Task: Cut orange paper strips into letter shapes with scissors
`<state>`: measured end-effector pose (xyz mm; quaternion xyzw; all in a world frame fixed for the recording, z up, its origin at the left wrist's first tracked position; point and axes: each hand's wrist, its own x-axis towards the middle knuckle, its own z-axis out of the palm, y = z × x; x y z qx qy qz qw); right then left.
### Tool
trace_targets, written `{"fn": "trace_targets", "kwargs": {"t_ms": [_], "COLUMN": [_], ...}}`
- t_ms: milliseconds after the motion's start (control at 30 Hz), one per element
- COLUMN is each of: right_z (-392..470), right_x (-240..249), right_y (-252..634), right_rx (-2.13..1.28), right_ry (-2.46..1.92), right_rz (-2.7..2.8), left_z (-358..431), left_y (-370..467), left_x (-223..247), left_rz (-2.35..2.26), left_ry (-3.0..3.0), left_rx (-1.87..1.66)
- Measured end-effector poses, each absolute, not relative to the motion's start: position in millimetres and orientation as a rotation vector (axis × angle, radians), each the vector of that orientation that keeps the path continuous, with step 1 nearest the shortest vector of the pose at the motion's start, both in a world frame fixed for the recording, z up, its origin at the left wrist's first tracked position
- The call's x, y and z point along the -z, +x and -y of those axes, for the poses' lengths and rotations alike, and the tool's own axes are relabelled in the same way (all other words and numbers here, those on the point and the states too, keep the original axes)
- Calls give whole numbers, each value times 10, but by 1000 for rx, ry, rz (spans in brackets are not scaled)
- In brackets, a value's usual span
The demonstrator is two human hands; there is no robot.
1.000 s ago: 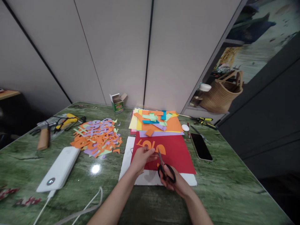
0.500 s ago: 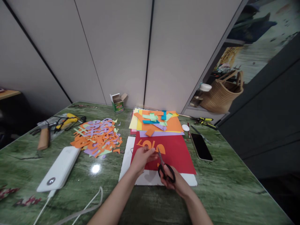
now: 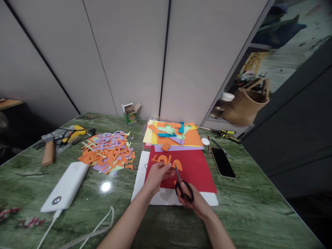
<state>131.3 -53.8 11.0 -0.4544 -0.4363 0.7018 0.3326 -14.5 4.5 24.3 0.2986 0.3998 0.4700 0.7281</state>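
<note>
Holding an orange paper piece (image 3: 179, 166) over the red sheet (image 3: 199, 173) in the head view, your left hand (image 3: 157, 175) seems to pinch its edge, fingers together. Your right hand (image 3: 193, 200) has its fingers clamped on scissors (image 3: 178, 175), blades at the piece, which has shifted slightly left.

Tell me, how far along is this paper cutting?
Well under way, it seems. Done: a heap of cut pieces and orange shapes on the red sheet. In hand: the right hand holds scissors at an orange piece, the left hand beside it. Left: perhaps the rest of that piece; coloured sheets lie behind, but whether they need cutting I cannot tell.
</note>
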Motion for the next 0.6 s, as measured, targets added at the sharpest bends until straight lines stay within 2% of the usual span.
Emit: {"fn": "trace_targets", "kwargs": {"t_ms": [600], "right_z": [526], "right_x": [-103], "right_y": [1252], "right_rx": [-1796], "right_ry": [-1178], "right_rz": [1080], "left_z": [-10], "left_y": [-78], "left_x": [-233], "left_rz": [-898], "left_ry": [565], "left_rx": [-1083]}}
